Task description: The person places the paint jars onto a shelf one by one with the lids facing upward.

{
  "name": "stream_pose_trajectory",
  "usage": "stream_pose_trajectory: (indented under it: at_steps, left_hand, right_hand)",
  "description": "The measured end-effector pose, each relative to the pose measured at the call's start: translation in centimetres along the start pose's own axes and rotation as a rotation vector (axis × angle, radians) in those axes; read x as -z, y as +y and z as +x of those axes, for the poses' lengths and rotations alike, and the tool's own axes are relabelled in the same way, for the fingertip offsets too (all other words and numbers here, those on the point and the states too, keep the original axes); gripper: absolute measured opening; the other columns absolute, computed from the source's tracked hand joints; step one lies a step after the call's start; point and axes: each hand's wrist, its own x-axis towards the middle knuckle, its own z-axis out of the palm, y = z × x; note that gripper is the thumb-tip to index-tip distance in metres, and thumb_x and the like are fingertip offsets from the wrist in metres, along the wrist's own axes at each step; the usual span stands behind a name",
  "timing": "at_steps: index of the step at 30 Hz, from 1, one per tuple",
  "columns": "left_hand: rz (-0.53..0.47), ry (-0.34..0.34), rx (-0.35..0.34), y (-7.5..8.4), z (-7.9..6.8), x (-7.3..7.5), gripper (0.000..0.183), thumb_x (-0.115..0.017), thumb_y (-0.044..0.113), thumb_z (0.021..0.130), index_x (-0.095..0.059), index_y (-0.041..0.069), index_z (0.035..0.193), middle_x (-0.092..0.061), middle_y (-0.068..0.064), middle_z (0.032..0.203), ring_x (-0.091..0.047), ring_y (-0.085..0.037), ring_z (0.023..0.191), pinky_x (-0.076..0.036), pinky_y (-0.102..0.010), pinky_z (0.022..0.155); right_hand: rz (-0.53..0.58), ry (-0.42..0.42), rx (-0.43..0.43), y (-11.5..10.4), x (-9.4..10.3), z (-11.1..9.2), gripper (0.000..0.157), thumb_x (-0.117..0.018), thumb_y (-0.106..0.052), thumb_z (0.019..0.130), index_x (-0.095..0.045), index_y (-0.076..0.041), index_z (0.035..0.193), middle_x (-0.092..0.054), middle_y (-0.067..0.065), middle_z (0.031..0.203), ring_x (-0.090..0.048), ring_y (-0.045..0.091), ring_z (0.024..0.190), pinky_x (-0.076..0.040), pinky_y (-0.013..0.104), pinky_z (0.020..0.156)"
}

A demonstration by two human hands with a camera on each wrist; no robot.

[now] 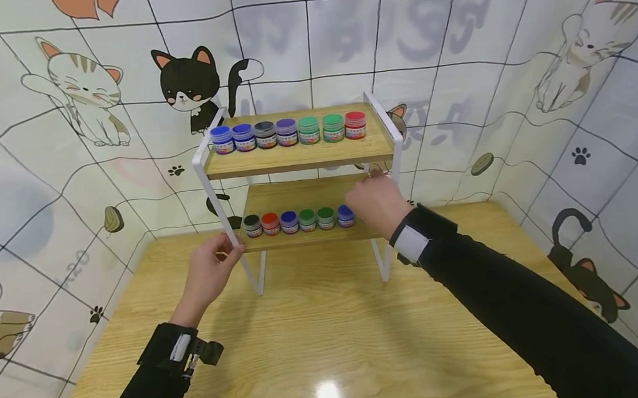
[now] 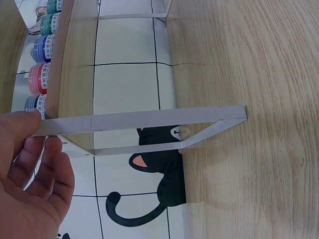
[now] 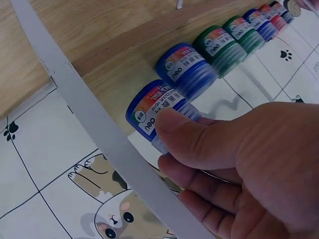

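My left hand (image 1: 212,267) pinches the white metal side bar (image 2: 149,119) of a two-tier wooden rack at its lower shelf (image 1: 296,194), thumb on one side and curled fingers on the other. At the right end of that shelf my right hand (image 1: 378,200) grips a small blue paint jar (image 3: 154,107) between thumb and fingers. The held jar is hidden in the head view. Right beside it stands another blue paint jar (image 3: 184,69), at the end of a row with green (image 1: 326,218), red (image 1: 271,223) and black jars (image 1: 252,225).
On the rack's upper shelf (image 1: 299,158) stands a row of several paint jars, from blue (image 1: 222,140) to red (image 1: 355,125). The rack stands on a wooden table (image 1: 318,330) against a cat-patterned cloth backdrop (image 1: 456,88). Its right white side bar (image 3: 114,139) runs close by my right hand.
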Motion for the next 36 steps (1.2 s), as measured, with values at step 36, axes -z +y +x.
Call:
stream_pose_trajectory:
  at_steps: [36]
  left_hand:
    - [-0.022,-0.003,0.017,-0.3,0.1,0.0,0.013,-0.066,0.018,0.093,-0.069,0.008,0.101,-0.069,-0.006,0.082,-0.066,-0.020,0.084,-0.050,-0.024,0.068]
  right_hand:
    - [0.334,0.147,0.071,0.0,-1.0,-1.5,0.021,-0.076,-0.006,0.082,-0.071,-0.006,0.103,-0.074,0.007,0.093,-0.070,0.025,0.085,-0.058,0.039,0.079]
